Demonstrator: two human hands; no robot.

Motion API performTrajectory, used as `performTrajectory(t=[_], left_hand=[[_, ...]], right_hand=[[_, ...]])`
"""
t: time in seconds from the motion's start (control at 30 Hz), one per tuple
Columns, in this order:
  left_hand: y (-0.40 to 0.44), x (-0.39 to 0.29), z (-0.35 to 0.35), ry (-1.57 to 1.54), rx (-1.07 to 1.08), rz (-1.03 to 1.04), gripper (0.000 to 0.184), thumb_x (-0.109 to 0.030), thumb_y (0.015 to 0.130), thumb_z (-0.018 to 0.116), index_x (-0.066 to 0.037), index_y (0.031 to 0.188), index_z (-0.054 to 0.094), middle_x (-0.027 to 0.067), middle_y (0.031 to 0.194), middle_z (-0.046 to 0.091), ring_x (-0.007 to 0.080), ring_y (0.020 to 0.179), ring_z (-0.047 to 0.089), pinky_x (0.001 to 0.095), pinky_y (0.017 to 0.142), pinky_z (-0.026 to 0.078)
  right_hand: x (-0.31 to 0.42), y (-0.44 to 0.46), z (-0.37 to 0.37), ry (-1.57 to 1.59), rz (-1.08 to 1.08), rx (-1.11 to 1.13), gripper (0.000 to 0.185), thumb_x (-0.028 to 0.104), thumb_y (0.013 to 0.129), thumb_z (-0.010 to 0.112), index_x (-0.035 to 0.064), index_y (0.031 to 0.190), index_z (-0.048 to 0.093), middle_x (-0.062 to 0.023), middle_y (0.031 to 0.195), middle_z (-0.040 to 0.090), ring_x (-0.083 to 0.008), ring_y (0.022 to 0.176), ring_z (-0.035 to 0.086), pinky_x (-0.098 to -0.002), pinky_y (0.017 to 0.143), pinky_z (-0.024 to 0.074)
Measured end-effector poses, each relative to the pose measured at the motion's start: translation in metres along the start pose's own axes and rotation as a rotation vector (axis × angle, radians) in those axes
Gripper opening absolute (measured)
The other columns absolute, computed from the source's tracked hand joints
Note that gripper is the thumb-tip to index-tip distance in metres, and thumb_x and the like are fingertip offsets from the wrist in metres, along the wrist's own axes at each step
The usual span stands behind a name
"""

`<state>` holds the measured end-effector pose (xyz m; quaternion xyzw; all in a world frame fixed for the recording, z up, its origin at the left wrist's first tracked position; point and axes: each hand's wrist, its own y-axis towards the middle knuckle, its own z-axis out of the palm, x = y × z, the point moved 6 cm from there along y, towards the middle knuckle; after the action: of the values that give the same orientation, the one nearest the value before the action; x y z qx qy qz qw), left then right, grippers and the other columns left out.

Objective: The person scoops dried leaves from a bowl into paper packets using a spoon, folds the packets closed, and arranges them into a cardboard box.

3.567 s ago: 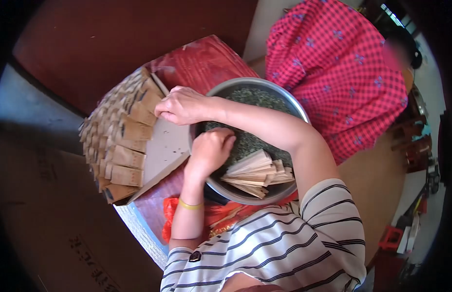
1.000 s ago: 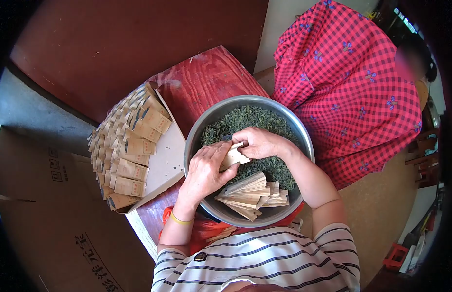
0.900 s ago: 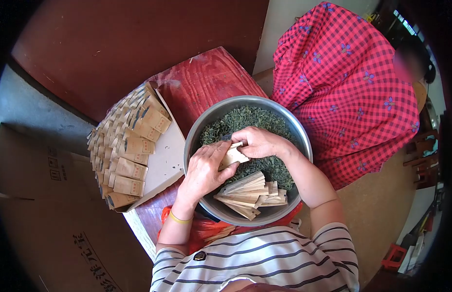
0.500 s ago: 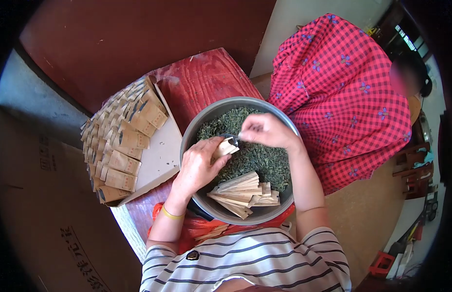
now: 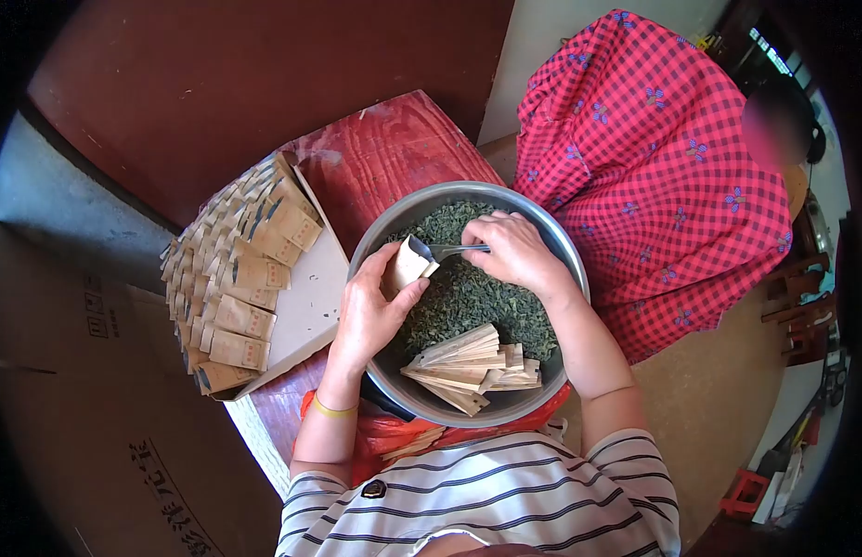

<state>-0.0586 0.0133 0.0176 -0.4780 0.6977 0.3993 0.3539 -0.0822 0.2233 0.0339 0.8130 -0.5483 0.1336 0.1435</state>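
My left hand is closed around a small paper packet, whose open mouth faces up and to the right. A metal spoon is gripped by its handle in my right hand; the spoon's bowl end meets the packet's mouth and is partly hidden there. Both hands are over a metal basin holding dark green dried leaves. On the leaves at the near side lies a fanned pile of flat paper packets.
At the left, a shallow cardboard tray holds rows of many filled brown packets on a red wooden table. A red checked cloth spreads beside the basin, with a person's blurred head next to it. Red plastic lies under the basin's near edge.
The packet in my left hand has tipped more upright and moved slightly up. My right hand has shifted right, and the spoon's handle now shows clearly between its fingers.
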Motion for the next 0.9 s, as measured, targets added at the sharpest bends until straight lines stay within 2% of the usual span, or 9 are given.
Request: performTrajectory(t=[0.1,0.17,0.2,0.33,0.47,0.5,0.57,0.63,0.9], left_hand=[[0.001,-0.004,-0.001,0.059,0.003,0.016,0.058,-0.023,0.082,0.080,0.002,0.129,0.057,0.0247,0.118,0.066,0.0373,0.110,0.065,0.0427,0.095,0.051],[0.001,-0.002,0.002,0.070,0.027,0.023,0.059,-0.024,0.082,0.080,0.002,0.129,0.057,0.0248,0.119,0.065,0.0379,0.111,0.065,0.0428,0.095,0.051],[0.001,-0.004,0.001,0.069,0.024,0.023,0.059,-0.024,0.082,0.080,0.002,0.129,0.057,0.0248,0.119,0.065,0.0379,0.111,0.065,0.0428,0.095,0.051],[0.000,-0.008,-0.001,0.088,0.036,0.001,0.060,-0.024,0.082,0.079,0.003,0.130,0.056,0.0252,0.119,0.065,0.0382,0.111,0.065,0.0429,0.095,0.051],[0.000,-0.004,-0.001,0.060,0.017,0.023,0.060,-0.024,0.082,0.080,0.003,0.130,0.056,0.0252,0.119,0.065,0.0374,0.110,0.065,0.0426,0.094,0.051],[0.001,-0.005,0.000,0.059,0.019,0.026,0.060,-0.024,0.082,0.080,0.003,0.130,0.056,0.0252,0.119,0.065,0.0374,0.110,0.065,0.0426,0.094,0.051],[0.001,-0.006,-0.003,0.037,-0.041,0.031,0.055,-0.017,0.081,0.082,0.004,0.126,0.059,0.0184,0.111,0.069,0.0234,0.104,0.066,0.0361,0.092,0.051],[0.001,-0.006,-0.003,0.034,-0.031,0.018,0.054,-0.016,0.081,0.082,0.004,0.126,0.059,0.0178,0.111,0.069,0.0224,0.104,0.066,0.0357,0.092,0.051],[0.001,-0.006,-0.002,0.043,-0.018,0.027,0.053,-0.016,0.082,0.081,0.004,0.127,0.059,0.0175,0.111,0.069,0.0220,0.103,0.066,0.0350,0.092,0.051]], right_hand=[[0.003,0.002,-0.002,0.163,-0.033,-0.120,0.014,0.019,0.084,0.071,0.0060,0.090,0.068,-0.0107,0.082,0.071,-0.0284,0.080,0.070,-0.0435,0.075,0.0534],[0.005,0.004,0.001,0.528,0.039,-0.069,0.015,0.018,0.086,0.072,0.0053,0.093,0.069,-0.0106,0.086,0.072,-0.0244,0.079,0.071,-0.0382,0.072,0.0540],[0.008,0.004,0.002,0.602,-0.012,-0.111,0.016,0.018,0.090,0.071,0.0036,0.096,0.069,-0.0067,0.082,0.071,-0.0156,0.072,0.069,-0.0308,0.067,0.0529],[0.009,0.008,0.013,0.979,0.012,-0.090,0.020,0.019,0.095,0.068,-0.0001,0.100,0.068,0.0009,0.083,0.067,-0.0047,0.077,0.060,-0.0243,0.068,0.0500],[0.004,0.010,0.015,1.029,0.038,-0.094,0.019,0.018,0.099,0.063,0.0005,0.105,0.067,0.0010,0.087,0.066,-0.0038,0.082,0.059,-0.0220,0.072,0.0493],[-0.002,0.011,0.010,0.860,0.029,-0.236,0.018,0.018,0.098,0.063,0.0018,0.104,0.067,-0.0039,0.087,0.067,-0.0112,0.081,0.063,-0.0277,0.072,0.0509],[-0.011,0.012,0.003,0.690,0.019,-0.376,0.017,0.018,0.097,0.063,0.0031,0.102,0.067,-0.0087,0.086,0.069,-0.0185,0.079,0.067,-0.0333,0.073,0.0524],[0.002,0.008,-0.014,0.204,-0.156,-0.561,0.015,0.017,0.095,0.063,0.0054,0.102,0.068,-0.0137,0.090,0.069,-0.0317,0.083,0.067,-0.0419,0.077,0.0531],[0.004,0.018,0.031,0.325,-0.033,-0.130,0.018,0.023,0.098,0.056,0.0063,0.100,0.063,-0.0168,0.090,0.070,-0.0378,0.089,0.068,-0.0496,0.078,0.0522]])
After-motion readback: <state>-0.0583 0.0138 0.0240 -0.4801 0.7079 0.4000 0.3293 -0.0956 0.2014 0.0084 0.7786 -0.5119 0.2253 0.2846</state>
